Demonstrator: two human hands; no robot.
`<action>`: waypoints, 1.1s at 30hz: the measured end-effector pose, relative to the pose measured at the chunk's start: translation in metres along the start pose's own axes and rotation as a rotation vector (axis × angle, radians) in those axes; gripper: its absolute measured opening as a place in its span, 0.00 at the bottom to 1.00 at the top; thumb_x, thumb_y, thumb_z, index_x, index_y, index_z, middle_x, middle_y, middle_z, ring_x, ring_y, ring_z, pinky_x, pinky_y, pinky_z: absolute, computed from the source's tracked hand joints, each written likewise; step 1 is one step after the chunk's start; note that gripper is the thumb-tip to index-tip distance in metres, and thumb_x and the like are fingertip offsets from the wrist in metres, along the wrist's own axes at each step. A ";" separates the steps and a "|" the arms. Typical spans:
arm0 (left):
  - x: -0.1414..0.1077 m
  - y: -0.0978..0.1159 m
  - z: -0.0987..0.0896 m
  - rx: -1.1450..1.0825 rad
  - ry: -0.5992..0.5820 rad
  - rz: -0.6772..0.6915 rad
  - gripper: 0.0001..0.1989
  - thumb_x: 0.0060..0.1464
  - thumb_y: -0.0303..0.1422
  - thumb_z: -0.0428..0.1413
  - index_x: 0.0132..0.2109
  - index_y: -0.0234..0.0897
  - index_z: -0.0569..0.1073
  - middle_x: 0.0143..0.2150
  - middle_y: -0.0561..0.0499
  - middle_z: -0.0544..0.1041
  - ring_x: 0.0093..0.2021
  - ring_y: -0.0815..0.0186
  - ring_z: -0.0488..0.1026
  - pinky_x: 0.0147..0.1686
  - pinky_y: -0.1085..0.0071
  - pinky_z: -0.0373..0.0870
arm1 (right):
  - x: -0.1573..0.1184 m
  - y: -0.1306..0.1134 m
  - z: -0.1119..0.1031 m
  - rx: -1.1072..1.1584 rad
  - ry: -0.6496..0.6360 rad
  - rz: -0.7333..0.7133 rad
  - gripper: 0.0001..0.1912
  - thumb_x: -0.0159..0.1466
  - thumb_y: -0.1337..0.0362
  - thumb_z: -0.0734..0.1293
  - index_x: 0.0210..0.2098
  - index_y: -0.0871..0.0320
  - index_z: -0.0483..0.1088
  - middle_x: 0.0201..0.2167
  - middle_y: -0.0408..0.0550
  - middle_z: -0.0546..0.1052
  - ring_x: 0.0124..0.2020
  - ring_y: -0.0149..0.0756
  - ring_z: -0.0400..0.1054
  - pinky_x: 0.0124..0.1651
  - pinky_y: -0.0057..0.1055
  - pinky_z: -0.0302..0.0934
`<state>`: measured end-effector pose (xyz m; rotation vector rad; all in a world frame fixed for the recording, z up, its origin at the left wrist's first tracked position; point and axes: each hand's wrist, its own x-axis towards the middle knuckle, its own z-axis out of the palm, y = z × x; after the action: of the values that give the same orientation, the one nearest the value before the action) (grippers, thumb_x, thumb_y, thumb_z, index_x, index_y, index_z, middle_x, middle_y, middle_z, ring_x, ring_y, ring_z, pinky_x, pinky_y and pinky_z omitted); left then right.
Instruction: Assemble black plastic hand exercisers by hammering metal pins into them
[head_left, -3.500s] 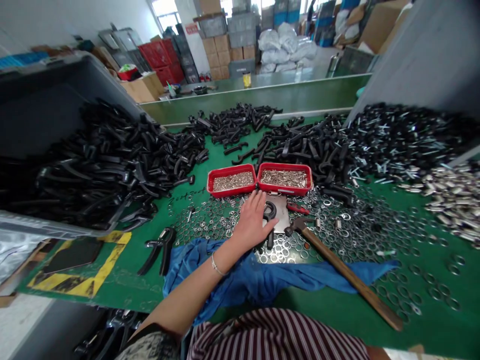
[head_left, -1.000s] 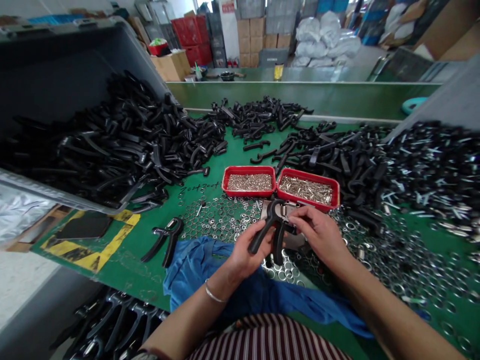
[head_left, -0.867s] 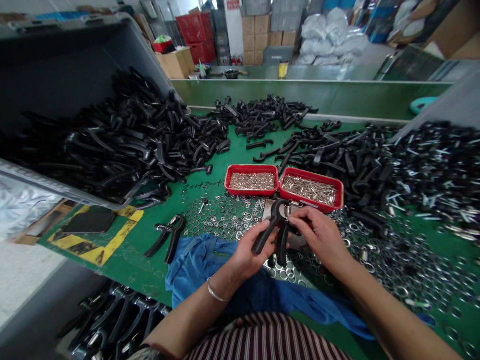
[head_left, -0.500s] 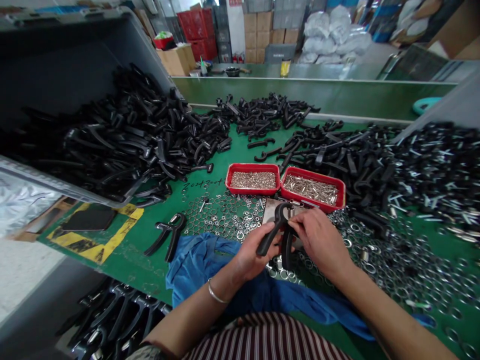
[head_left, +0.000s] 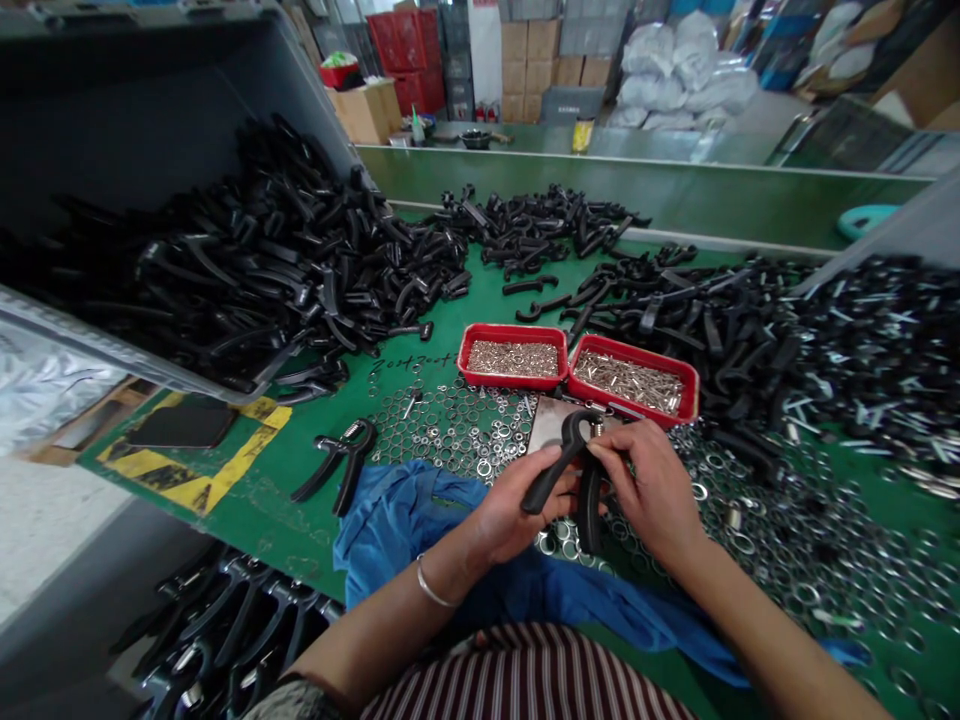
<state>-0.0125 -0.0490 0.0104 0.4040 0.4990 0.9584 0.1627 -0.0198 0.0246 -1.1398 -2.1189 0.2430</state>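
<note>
Closed tight round a black plastic hand grip trainer [head_left: 556, 470], the left hand [head_left: 510, 515], fingers wrapped across one handle! Right hand [head_left: 652, 490] up at the trainer's head, fingertips [head_left: 606, 452] pinched in beside a small steel spring [head_left: 598, 428]. Trainer between both hands, tilted, head up, out over loose steel washers [head_left: 559, 540] and just off a flat metal plate [head_left: 547, 425]. Right behind it, two red trays: small rings in the left tray [head_left: 512, 329], short silver tubes in the right tray [head_left: 637, 342]. Down by the left wrist, a crumpled blue cloth [head_left: 405, 515]. Out to the left on the green mat [head_left: 255, 540], a second hand grip trainer [head_left: 337, 465], lying untouched. Beyond that, a heap of black plastic handles [head_left: 247, 260] spilling from a grey bin [head_left: 150, 60]!
</note>
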 end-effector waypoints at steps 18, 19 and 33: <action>0.001 0.000 -0.003 -0.040 0.005 0.017 0.20 0.62 0.42 0.52 0.51 0.30 0.76 0.51 0.35 0.77 0.50 0.51 0.76 0.50 0.53 0.72 | -0.016 0.005 -0.003 -0.083 -0.026 -0.060 0.17 0.70 0.70 0.59 0.57 0.58 0.66 0.48 0.55 0.75 0.48 0.45 0.66 0.51 0.46 0.64; 0.002 0.000 -0.004 -0.050 0.014 0.017 0.20 0.62 0.41 0.52 0.51 0.30 0.75 0.52 0.35 0.77 0.50 0.51 0.76 0.50 0.53 0.72 | -0.020 0.004 -0.004 -0.117 -0.044 -0.077 0.21 0.69 0.72 0.57 0.60 0.58 0.64 0.51 0.57 0.74 0.50 0.46 0.65 0.52 0.48 0.64; 0.009 -0.011 -0.016 0.013 0.097 0.025 0.19 0.59 0.41 0.55 0.47 0.27 0.76 0.47 0.35 0.79 0.47 0.51 0.78 0.50 0.54 0.74 | -0.026 0.020 -0.003 -0.022 -0.255 -0.085 0.28 0.67 0.76 0.54 0.64 0.54 0.62 0.58 0.54 0.71 0.55 0.46 0.61 0.57 0.51 0.60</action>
<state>-0.0102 -0.0456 -0.0103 0.3770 0.5895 1.0024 0.1869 -0.0290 0.0047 -1.0758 -2.3922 0.3415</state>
